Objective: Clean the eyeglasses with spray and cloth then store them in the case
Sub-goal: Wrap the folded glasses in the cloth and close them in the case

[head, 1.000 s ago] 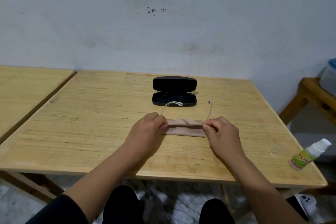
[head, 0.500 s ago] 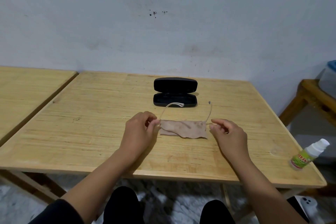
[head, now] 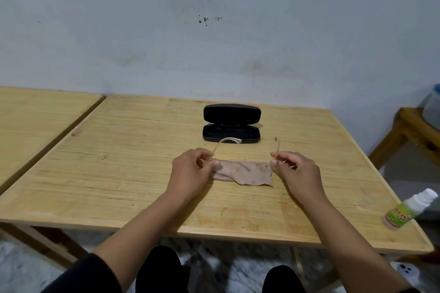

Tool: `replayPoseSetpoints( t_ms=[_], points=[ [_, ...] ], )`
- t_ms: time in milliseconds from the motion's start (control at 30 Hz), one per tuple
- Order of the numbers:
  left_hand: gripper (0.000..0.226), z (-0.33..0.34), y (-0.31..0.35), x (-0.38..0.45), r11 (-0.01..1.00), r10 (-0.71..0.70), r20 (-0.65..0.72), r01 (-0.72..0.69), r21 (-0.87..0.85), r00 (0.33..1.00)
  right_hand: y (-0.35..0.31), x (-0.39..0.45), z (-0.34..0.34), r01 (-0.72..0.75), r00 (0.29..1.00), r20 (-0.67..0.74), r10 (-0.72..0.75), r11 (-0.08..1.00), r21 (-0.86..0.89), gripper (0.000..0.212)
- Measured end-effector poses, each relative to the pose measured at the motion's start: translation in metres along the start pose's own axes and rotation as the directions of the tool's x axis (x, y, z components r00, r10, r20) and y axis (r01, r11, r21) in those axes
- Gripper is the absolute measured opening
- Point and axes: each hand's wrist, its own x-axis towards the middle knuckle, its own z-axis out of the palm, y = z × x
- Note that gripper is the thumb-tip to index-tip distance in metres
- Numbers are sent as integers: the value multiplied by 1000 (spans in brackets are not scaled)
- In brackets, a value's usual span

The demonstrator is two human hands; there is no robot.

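Left hand (head: 192, 169) and right hand (head: 295, 171) each pinch an end of the glasses (head: 225, 141) over the cloth (head: 245, 172). Open case (head: 231, 123) sits beyond. The label on the spray (head: 408, 211), near right, is unreadable.

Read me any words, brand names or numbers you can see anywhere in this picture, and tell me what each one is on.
Spray bottle, lying at the table's right edge: its green and yellow label carries red lettering, too blurred to read.
Black glasses case, open at the back of the table: no text visible.
Cleaning cloth: dark smudges only, no text.
Wall: dark specks and stains, not writing.
So nothing here can be quoted.
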Motion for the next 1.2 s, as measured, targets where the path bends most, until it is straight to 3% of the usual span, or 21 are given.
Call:
replayPoseSetpoints(
  t_ms=[167, 367, 600, 867, 1033, 1200],
  points=[
    [12, -3, 1, 0, 999, 40, -39, -41, -21, 998, -1, 3, 1, 47, 999, 10, -46, 998, -41, 15],
    [11, -4, 2, 5, 997, -17, -6, 17, -71, 1000, -1, 4, 7, 271, 959, 138, -246, 940, -208, 18],
    [13, -3, 2, 6, 993, 14, -13, -16, -120, 1000, 3, 8, 11, 358, 926, 227, -301, 891, -280, 17],
    [11, -1, 5, 10, 978, 199, 86, -203, 43, 976, 3, 9, 11, 187, 966, 205, -161, 975, -117, 13],
    [12, -2, 5, 9, 975, 211, 83, -216, 57, 974, 3, 11, -4, 3, 983, 182, -3, 1000, -1, 17],
    [23, 1, 5, 4, 973, 209, 91, -217, 78, 974, -9, 4, -7, 47, 975, 222, -28, 996, -81, 22]
  ],
)
